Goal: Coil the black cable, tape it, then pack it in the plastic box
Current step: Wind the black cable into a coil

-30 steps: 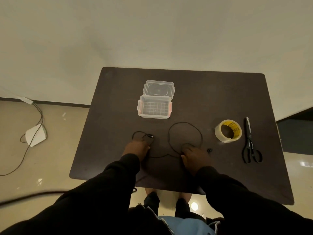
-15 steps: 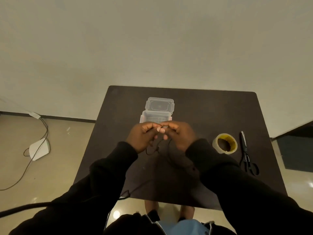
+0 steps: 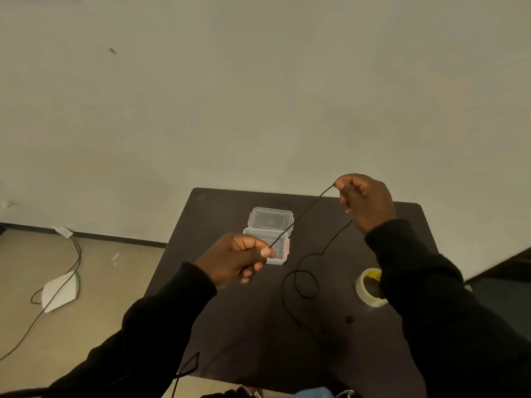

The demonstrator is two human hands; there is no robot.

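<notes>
Both hands raised mid-frame, stretching black cable [image 3: 304,211] taut: left hand [image 3: 238,258] pinching one end, right hand [image 3: 365,202] pinching further along. Slack is looping on table [image 3: 218,211] lower centre. Plastic box [image 3: 270,234] sitting open behind. Tip: keep loops even-sized, w/ tail clear of tape roll [image 3: 369,287].

black cable [image 3: 309,206]: thin, taut in air, rest looped on table | plastic box [image 3: 268,235]: clear, open, empty
</notes>
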